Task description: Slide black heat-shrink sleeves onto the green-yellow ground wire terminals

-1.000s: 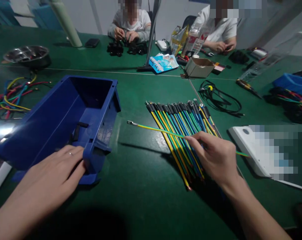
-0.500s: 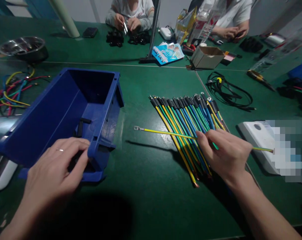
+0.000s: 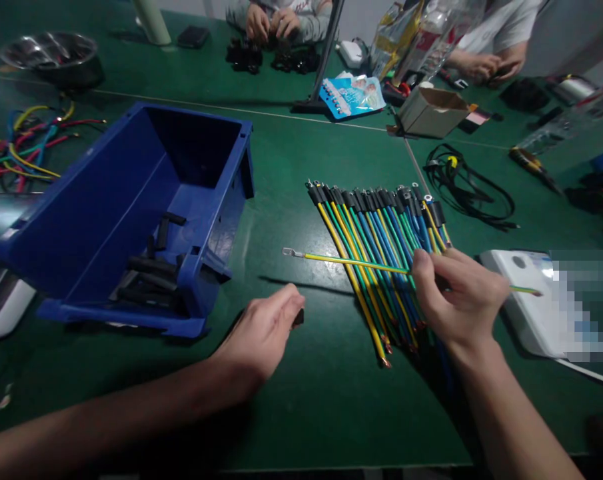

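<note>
My right hand (image 3: 458, 293) is closed around a yellow-green wire (image 3: 356, 263), which lies nearly level above the table. A bare metal terminal (image 3: 292, 253) sits on its left end. My left hand (image 3: 264, 327) is closed in a pinch to the right of the blue bin (image 3: 221, 230). A small black piece of tubing (image 3: 298, 318) shows at its fingertips, mostly hidden by them. Several black tubes (image 3: 151, 280) lie in the bin's front part. Under the held wire, a row of yellow, green and blue wires (image 3: 354, 250) with black-sleeved terminals lies side by side.
Left of the bin are tangled coloured wires (image 3: 31, 150) and a metal bowl (image 3: 51, 60). A coiled black cable (image 3: 471, 187) and a white device (image 3: 526, 300) lie at the right. Behind stand a metal post (image 3: 326, 60) and a cardboard box (image 3: 431, 113). Two people work across the table.
My left hand has come out of the blue bin and moved right, with a black piece of tubing at its fingertips. My right hand still holds the wire. The view has shifted slightly.
</note>
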A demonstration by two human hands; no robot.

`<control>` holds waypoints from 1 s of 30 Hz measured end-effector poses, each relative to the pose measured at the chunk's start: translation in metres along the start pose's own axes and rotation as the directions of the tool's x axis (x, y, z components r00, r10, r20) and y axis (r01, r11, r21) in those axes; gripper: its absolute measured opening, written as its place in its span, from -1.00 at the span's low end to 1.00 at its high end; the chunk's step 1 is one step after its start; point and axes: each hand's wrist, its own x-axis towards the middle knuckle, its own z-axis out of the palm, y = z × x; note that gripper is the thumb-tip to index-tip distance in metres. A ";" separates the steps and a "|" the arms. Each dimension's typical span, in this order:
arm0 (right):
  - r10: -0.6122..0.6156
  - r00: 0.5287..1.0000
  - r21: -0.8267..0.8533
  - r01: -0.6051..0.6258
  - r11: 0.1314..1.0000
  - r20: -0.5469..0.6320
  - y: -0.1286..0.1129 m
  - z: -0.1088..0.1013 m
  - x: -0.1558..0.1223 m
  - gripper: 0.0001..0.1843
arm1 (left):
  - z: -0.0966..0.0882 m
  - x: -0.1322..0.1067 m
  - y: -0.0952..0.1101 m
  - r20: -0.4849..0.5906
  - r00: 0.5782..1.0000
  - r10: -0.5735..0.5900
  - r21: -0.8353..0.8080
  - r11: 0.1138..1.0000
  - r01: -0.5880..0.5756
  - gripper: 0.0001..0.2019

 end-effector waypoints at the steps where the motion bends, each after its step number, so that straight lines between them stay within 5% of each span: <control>1: -0.005 1.000 0.014 0.006 1.000 -0.013 0.001 0.000 0.001 -0.49 | 0.002 0.006 -0.002 0.041 0.999 -0.025 -0.036 0.999 0.026 -0.60; 7: -0.057 0.998 0.067 0.057 0.996 0.002 0.006 -0.001 0.004 -0.49 | 0.004 0.006 -0.003 0.044 0.999 -0.020 -0.191 0.981 0.029 -0.56; 17: -0.110 0.994 0.094 0.109 0.990 0.012 0.016 -0.008 0.007 -0.54 | 0.000 0.004 -0.004 -0.045 0.997 -0.058 -0.187 0.981 0.049 -0.93; 30: -0.093 0.989 0.114 0.080 0.990 0.112 0.016 -0.005 0.005 -0.51 | 0.002 0.005 -0.008 -0.070 0.996 -0.047 -0.223 0.974 0.030 -0.91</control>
